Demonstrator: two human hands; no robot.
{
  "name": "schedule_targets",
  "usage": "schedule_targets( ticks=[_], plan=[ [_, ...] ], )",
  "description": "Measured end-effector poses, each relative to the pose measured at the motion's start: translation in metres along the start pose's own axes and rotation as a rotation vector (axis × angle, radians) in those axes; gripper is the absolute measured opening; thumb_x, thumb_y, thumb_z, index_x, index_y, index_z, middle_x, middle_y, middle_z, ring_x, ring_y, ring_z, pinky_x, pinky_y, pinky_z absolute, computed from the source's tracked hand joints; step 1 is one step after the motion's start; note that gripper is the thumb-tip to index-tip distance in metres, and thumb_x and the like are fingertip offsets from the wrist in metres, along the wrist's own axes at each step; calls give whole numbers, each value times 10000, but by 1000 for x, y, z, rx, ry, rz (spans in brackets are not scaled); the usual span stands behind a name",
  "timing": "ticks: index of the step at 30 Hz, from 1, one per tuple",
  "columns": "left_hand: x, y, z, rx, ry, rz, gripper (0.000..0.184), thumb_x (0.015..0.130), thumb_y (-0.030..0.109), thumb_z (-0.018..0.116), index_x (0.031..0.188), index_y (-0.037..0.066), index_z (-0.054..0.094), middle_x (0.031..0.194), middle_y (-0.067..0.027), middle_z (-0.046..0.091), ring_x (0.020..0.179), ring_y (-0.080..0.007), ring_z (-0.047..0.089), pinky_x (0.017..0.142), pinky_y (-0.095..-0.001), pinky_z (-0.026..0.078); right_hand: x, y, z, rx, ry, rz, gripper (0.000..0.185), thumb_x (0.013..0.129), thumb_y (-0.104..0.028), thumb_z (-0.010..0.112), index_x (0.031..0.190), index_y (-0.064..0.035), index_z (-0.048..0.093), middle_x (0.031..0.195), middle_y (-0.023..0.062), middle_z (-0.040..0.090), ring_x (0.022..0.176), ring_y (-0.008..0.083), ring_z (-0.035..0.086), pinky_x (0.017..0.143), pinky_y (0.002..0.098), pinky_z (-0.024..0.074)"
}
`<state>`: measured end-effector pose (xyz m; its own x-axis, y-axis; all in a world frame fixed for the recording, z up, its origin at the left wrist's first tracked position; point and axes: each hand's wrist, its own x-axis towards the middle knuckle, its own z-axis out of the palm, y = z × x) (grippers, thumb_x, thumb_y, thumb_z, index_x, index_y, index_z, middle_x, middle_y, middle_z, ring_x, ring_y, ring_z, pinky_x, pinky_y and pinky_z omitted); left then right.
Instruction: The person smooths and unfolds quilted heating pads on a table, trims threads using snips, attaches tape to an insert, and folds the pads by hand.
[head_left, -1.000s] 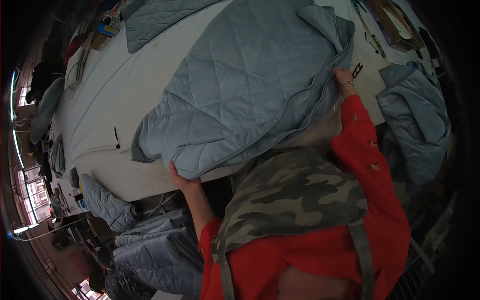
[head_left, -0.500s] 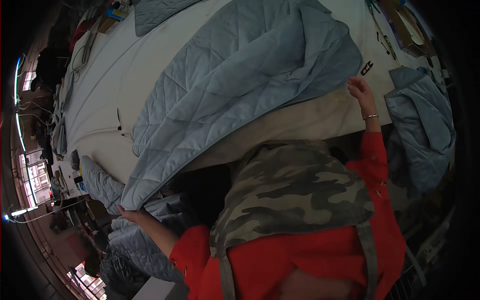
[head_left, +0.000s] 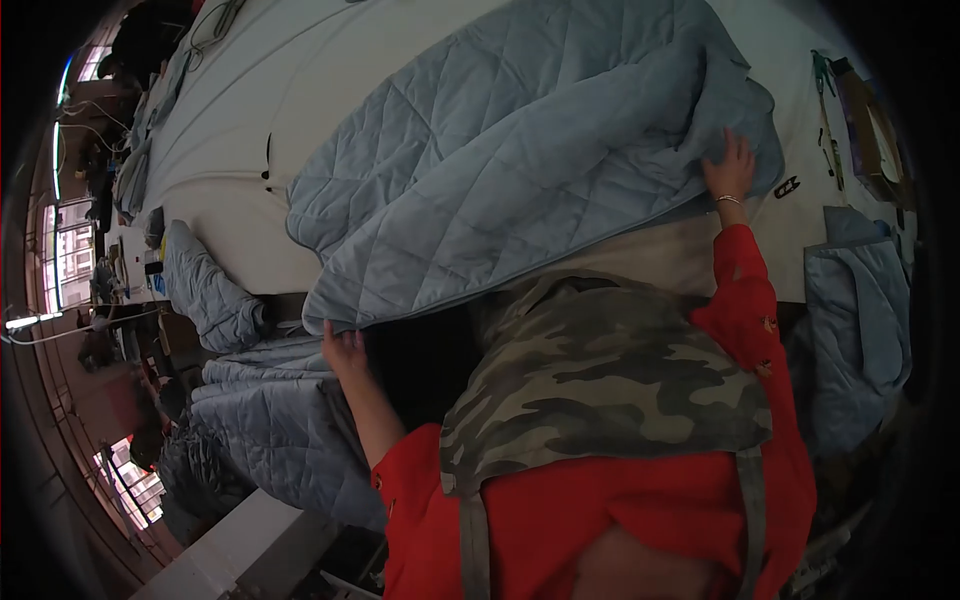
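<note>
Since the earlier frame, the right hand (head_left: 730, 170) had moved onto the grey-blue quilt (head_left: 490, 190), fingers spread and loosely bent. The left hand (head_left: 346, 352) touched the quilt's corner just off the table's (head_left: 235, 125) near edge, fingers partly open; its grip was unclear. Between the hands the quilt lay mostly on the table, diamond-stitched, folded and rumpled. Both forearms reached towards the table.

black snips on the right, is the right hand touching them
Apart. The head view shows the right hand over the quilted fabric, with a strip of that fabric visible between it and the black snips.
</note>
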<state>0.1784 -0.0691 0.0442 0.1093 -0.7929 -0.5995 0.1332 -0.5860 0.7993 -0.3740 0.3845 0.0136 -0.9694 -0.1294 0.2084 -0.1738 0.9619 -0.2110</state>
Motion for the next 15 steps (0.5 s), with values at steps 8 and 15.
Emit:
schedule_targets(
  ticks=[8, 15],
  plan=[
    [-3, -39, 38, 18, 99, -89, 310, 718, 318, 703, 903, 126, 544, 862, -17, 536, 784, -166, 502, 592, -291, 375, 23, 53, 35, 1247, -198, 872, 714, 714, -162, 676, 1315, -13, 320, 1188, 145, 501, 1079, 270, 477, 913, 378, 389],
    [-8, -29, 66, -154, -223, -53, 350, 755, 276, 634, 1008, 49, 551, 1006, -58, 592, 948, -236, 551, 824, -368, 432, 39, 86, 92, 1697, -452, 942, 460, 713, -92, 632, 1143, -19, 487, 1137, 123, 521, 1037, 276, 497, 933, 401, 387]
  ],
)
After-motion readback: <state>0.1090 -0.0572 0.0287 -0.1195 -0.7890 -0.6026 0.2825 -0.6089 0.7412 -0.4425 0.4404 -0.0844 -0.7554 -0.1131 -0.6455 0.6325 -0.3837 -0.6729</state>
